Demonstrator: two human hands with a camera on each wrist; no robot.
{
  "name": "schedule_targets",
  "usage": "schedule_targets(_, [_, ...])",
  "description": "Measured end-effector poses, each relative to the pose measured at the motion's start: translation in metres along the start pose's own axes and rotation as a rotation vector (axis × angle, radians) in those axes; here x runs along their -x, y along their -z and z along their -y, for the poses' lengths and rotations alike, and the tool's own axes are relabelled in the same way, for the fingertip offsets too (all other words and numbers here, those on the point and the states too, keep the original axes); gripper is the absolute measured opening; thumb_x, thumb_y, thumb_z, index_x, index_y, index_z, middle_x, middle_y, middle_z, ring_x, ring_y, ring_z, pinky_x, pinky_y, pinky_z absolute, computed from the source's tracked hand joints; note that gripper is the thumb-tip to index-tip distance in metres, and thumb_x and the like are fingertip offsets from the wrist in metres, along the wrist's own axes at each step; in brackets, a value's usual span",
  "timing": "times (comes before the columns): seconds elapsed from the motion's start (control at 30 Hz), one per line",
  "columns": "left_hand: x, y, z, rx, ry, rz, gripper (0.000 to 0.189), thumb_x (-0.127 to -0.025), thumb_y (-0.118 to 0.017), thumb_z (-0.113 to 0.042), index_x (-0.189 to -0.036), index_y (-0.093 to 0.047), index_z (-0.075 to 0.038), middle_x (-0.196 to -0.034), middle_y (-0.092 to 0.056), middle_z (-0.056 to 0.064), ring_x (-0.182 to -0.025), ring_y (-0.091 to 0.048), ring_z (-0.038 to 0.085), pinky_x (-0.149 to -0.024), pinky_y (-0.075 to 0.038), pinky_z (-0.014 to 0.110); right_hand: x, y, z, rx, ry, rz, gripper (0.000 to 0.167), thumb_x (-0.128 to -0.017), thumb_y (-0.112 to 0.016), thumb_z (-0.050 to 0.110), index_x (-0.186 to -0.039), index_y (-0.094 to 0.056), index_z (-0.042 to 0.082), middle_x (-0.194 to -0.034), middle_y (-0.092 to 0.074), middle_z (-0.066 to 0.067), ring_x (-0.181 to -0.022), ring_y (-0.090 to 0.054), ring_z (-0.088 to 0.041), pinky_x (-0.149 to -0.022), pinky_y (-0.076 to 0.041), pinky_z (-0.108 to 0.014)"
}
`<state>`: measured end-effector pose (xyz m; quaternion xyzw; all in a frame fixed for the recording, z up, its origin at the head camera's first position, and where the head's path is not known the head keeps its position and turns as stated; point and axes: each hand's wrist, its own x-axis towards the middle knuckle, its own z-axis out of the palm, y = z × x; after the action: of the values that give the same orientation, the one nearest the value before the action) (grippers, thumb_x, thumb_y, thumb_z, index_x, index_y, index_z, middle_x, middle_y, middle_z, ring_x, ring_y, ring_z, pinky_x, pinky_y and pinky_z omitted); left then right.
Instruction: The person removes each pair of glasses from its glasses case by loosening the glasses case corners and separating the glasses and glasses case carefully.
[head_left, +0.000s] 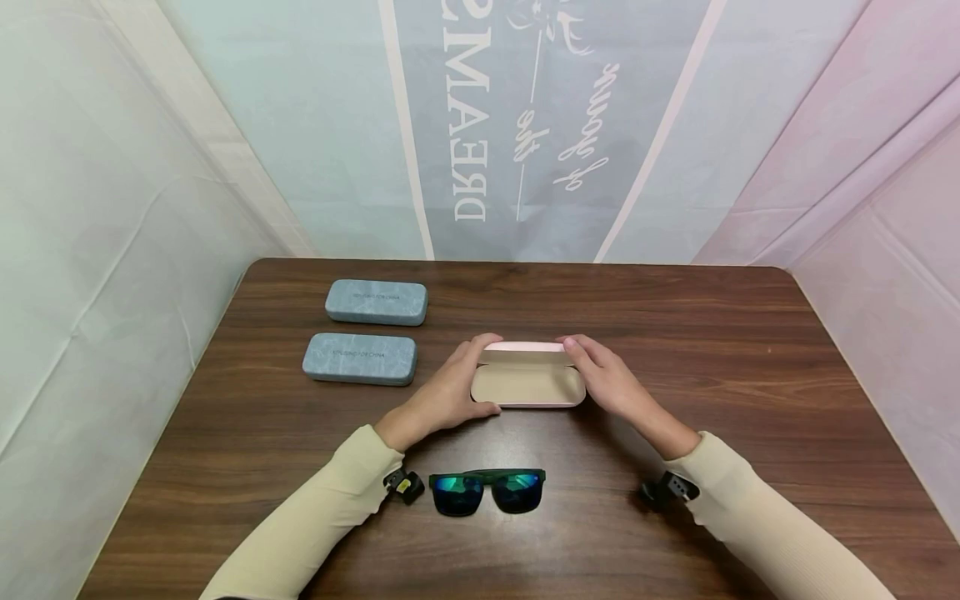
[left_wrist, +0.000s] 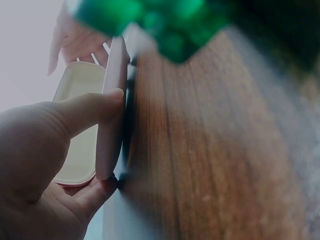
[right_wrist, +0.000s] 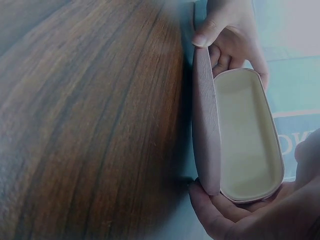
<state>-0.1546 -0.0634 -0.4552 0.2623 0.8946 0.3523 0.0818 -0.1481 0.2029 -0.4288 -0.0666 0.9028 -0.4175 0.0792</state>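
Left fingers (head_left: 484, 409), right fingers (head_left: 574, 347): grasping pink case (head_left: 528, 387) | lid (head_left: 525, 357) raised | sunglasses (head_left: 514, 492) apart

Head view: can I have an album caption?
Left hand and right hand hold an open, pink, oblong case beyond dark, blue-green-lensed sunglasses.

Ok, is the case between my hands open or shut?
Open. The pink case has its lid raised, baring the beige lining between left hand and right hand.
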Motion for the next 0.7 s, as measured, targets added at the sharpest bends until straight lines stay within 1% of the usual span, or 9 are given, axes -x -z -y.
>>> schedule_targets(0.43, [-0.0006,0.0012,-0.0011,0.017,-0.007,0.001,0.095,-0.078,-0.091,-0.018,-0.151,-0.031,-0.019,-0.139,-0.049,0.014,-0.122,-0.052,0.027,-0.099,-0.048,0.044,-0.0026,-0.0022,-0.0048,0.006,0.035,-0.024,0.047,-0.111,-0.041,0.04,-0.13,-0.064,0.004,-0.127,-0.066,-0.02,-0.12,-0.058,-0.035,-0.106,-0.039,-0.055])
schedule_targets(0.57, [-0.0011,0.0014,-0.0014,0.017,-0.008,0.0,0.094,-0.078,-0.092,-0.017,-0.15,-0.032,-0.019,-0.136,-0.051,0.014,-0.121,-0.052,0.027,-0.099,-0.048,0.044,-0.003,-0.0019,-0.005,0.007,0.039,-0.027,0.045,-0.111,-0.044,0.037,-0.131,-0.065,0.003,-0.126,-0.066,-0.021,-0.119,-0.059,-0.036,-0.105,-0.041,-0.055])
schedule_targets(0.7, [-0.0012,0.0014,-0.0016,0.014,-0.01,-0.001,0.093,-0.077,-0.092,-0.017,-0.149,-0.033,-0.018,-0.134,-0.051,0.015,-0.119,-0.052,0.027,-0.098,-0.048,0.044,-0.0038,-0.0005,-0.006,-0.002,0.034,-0.007,0.045,-0.11,-0.047,0.036,-0.134,-0.064,0.002,-0.13,-0.064,-0.022,-0.121,-0.059,-0.037,-0.104,-0.042,-0.056])
